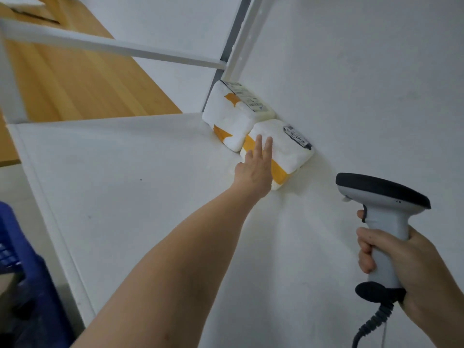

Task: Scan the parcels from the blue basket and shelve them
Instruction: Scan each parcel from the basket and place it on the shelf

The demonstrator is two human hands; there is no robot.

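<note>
At the lower left edge, closest to the camera, part of the blue basket shows; its contents cannot be made out. On the right, the right hand has its fingers curled tight around the grey handle of a barcode scanner, whose dark head is tilted toward the wall and whose coiled cable hangs below. The left arm stretches across the white shelf, and the left hand lies flat with straight fingers on the nearer parcel, holding nothing. This white parcel with orange tape sits against the white wall, its label facing up. Touching it, farther back, the second parcel stands in the corner by the shelf's upright post. Beyond lies a wooden surface.
</note>
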